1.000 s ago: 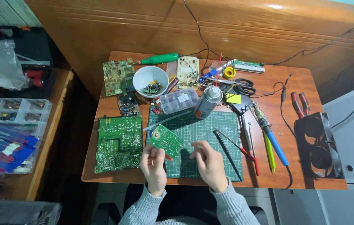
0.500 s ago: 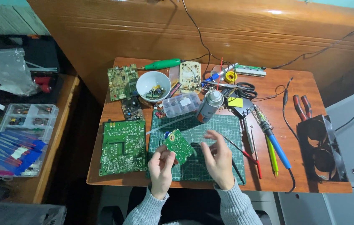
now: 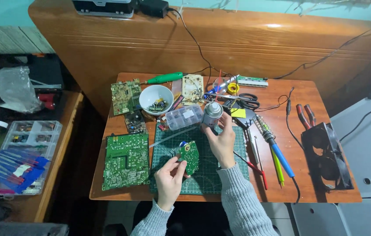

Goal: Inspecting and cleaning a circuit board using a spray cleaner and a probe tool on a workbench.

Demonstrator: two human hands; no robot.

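Note:
My left hand [image 3: 168, 177] holds a small green circuit board [image 3: 190, 156] tilted above the green cutting mat [image 3: 203, 183]. My right hand [image 3: 221, 140] reaches forward and closes its fingers around a silver spray can [image 3: 212, 113] standing upright at the mat's far edge. A clear plastic parts box [image 3: 183, 117] lies just left of the can.
A large green circuit board [image 3: 126, 160] lies left of the mat. A white bowl [image 3: 158, 98], smaller boards, a green screwdriver [image 3: 164, 78], scissors, solder, pliers [image 3: 304, 114], a soldering iron stand [image 3: 264, 126] and a black fan [image 3: 326, 157] crowd the wooden table. A side bench holds an organiser tray [image 3: 24, 153].
My right hand left the spot beside the small board and reached forward to grasp the spray can. The left hand kept the board, raising it slightly.

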